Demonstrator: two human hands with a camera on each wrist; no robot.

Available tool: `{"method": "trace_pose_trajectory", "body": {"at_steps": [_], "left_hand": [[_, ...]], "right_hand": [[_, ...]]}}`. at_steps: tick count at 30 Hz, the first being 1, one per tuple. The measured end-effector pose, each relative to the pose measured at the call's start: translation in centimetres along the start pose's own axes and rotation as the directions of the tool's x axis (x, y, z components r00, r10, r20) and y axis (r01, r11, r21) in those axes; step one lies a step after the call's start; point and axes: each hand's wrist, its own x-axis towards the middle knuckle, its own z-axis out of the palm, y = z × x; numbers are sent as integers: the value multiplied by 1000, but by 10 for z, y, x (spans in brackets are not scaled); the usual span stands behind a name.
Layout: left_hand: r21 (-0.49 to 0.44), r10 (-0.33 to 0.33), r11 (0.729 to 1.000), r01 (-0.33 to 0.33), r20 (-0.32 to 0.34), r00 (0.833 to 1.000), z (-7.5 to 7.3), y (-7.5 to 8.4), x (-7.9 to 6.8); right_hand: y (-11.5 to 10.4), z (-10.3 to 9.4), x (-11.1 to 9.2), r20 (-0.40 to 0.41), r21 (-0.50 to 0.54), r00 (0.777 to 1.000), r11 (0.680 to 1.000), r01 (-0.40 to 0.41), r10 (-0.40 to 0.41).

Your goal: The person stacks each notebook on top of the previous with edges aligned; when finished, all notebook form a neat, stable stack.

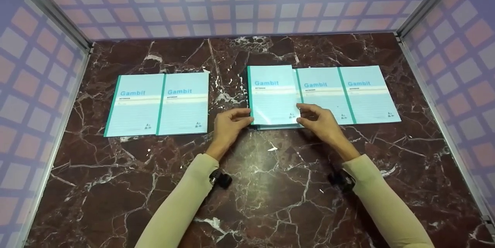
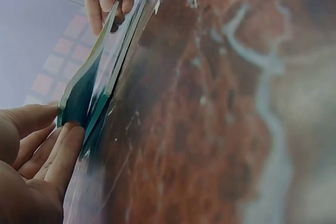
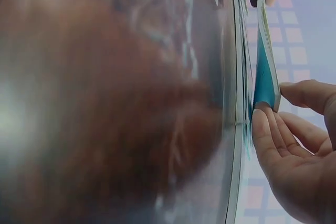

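A light blue notebook with a green spine is held by its two lower corners, slightly above another notebook whose edge peeks out beneath it. My left hand pinches the spine side between thumb and fingers. At the opposite side, my right hand pinches the cover's edge. Both wrist views show the held notebook tilted and bowed, with a gap between it and the one below. In the right wrist view its blue back cover faces the lower notebooks.
Two more notebooks, one overlapped by another, lie to the right. On the left lie a notebook and its neighbour, side by side. Patterned panels wall in the dark marble table.
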Motion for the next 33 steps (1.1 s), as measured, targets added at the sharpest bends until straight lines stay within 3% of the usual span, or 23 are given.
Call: {"method": "trace_pose_trajectory", "body": {"at_steps": [17, 33], "left_hand": [[28, -44, 999, 44, -1, 999, 18, -3, 1], [113, -6, 994, 9, -27, 1000, 23, 1, -3]], "right_hand": [[6, -12, -5, 15, 13, 998, 998, -67, 67], [9, -14, -9, -23, -112, 1000, 994, -15, 13]]}}
